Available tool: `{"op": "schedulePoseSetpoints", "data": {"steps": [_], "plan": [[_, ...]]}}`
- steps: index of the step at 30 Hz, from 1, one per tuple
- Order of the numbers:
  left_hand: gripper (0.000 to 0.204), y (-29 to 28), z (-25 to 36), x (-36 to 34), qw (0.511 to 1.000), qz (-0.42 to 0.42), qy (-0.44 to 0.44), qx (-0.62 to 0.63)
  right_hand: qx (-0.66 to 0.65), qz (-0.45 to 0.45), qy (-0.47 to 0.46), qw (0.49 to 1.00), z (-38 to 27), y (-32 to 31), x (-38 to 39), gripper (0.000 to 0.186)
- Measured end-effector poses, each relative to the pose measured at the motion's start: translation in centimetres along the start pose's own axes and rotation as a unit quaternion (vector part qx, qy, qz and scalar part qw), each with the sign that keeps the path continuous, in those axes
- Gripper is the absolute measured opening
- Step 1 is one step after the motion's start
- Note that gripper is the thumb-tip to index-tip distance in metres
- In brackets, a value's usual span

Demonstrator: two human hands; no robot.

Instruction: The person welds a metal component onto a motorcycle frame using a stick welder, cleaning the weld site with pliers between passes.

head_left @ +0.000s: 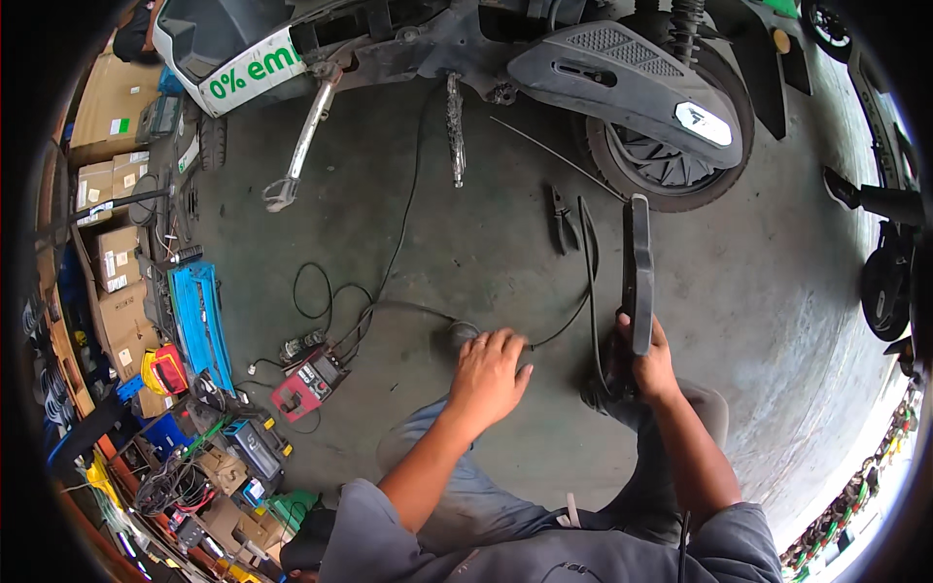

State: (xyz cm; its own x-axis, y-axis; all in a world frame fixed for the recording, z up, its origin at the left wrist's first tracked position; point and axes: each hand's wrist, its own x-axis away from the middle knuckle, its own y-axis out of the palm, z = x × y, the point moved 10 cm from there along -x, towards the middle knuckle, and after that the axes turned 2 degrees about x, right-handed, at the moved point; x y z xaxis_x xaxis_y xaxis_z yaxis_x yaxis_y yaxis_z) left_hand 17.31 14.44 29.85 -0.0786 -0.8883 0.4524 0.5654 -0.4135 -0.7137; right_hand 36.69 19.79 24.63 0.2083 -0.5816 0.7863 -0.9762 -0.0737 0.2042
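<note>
My right hand (656,364) is closed around the lower end of a long dark grey shield (639,262), held upright and seen edge-on, like a welder's hand shield. A thin metal rod (554,155) slants from near the shield's top toward the scooter; what holds it, if anything, is hidden. My left hand (489,374) has its fingers apart, slightly blurred, beside a dark rounded thing (463,334) it partly covers. A black cable (569,325) runs from near that hand and loops up beside the shield. Pliers (563,222) lie on the floor left of the shield.
A scooter with a rear wheel (671,160), side stand (306,141) and centre stand leg (455,131) stands ahead. At left are a red welding machine (309,386), a blue tray (201,321), cardboard boxes (121,325) and tangled cables (170,481). Another person's leg (889,202) shows at right.
</note>
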Motion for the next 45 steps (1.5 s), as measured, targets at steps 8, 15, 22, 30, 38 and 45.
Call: {"op": "schedulePoseSetpoints", "data": {"steps": [8,15,22,30,38,45], "plan": [[0.044,4.7,-1.4,-1.1,0.988,-0.118,0.009,-0.099,0.006,-0.058,-0.062,0.996,4.1,-2.3,-7.7,0.027],[0.076,0.8,7.2,-4.4,0.972,0.064,0.214,0.072,0.038,-0.073,-0.124,0.989,3.4,-1.4,-7.5,0.024],[0.087,5.6,6.4,-7.6,0.956,0.052,0.192,0.216,0.050,-0.091,-0.146,0.984,3.4,-1.6,-8.7,0.031],[0.083,6.4,5.4,-9.0,0.956,0.097,0.194,0.196,0.063,-0.079,-0.184,0.978,2.2,-1.3,-9.6,0.036],[0.083,7.0,5.2,-8.7,0.958,0.082,0.173,0.213,0.076,-0.093,-0.165,0.979,3.3,-1.7,-10.1,0.037],[0.084,7.9,5.5,-8.3,0.959,0.077,0.178,0.204,0.083,-0.091,-0.152,0.981,3.6,-2.1,-9.4,0.038]]}}
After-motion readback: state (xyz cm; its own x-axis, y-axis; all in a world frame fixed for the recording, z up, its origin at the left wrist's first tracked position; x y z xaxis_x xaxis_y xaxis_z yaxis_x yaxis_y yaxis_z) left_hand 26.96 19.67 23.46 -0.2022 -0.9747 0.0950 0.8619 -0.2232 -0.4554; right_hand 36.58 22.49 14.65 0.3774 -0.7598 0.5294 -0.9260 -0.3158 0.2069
